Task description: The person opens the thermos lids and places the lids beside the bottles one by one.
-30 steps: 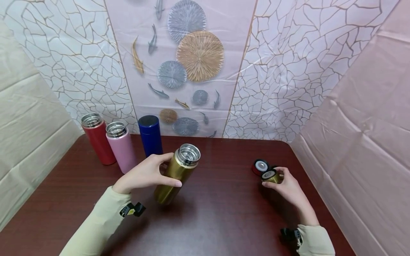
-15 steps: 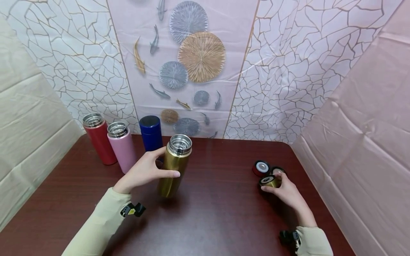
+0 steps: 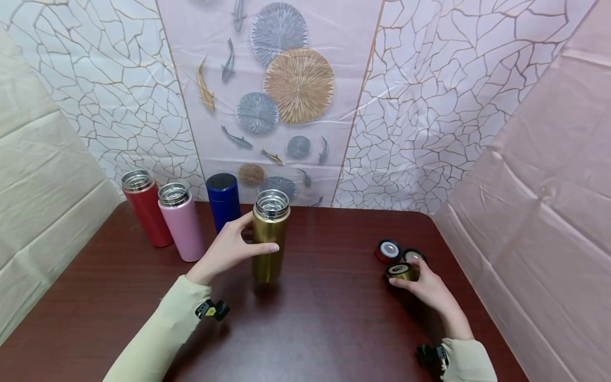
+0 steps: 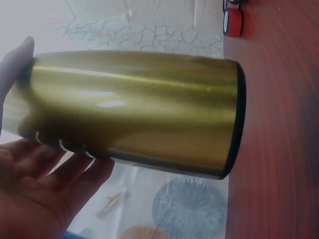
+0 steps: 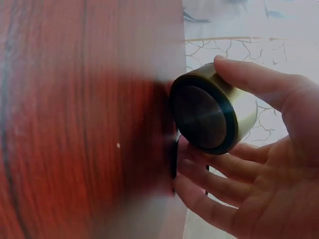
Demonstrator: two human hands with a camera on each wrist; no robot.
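My left hand (image 3: 231, 249) grips a gold thermos bottle (image 3: 268, 254) around its side, thumb across the front. The bottle stands nearly upright with its steel mouth uncovered; in the left wrist view its dark-rimmed base (image 4: 238, 122) is close over the table. At the right, my right hand (image 3: 429, 286) pinches a gold bottle lid (image 5: 241, 112) between thumb and fingers. The lid's inner side faces up in the head view, while its dark flat top shows in the right wrist view. Right behind it lie a red lid (image 3: 383, 258) and another dark-rimmed lid (image 3: 420, 254).
A red bottle (image 3: 148, 212) and a pink bottle (image 3: 183, 228), both uncovered, stand at the back left. Beside them is a blue bottle (image 3: 224, 204) with its lid on. Patterned cloth (image 3: 406, 106) hangs behind the dark red table (image 3: 329, 318), with plain cloth at both sides.
The gold bottle has gone from leaning to nearly upright and moved up and away in my left hand. My right hand has drawn the gold lid slightly toward me, uncovering the lid behind.
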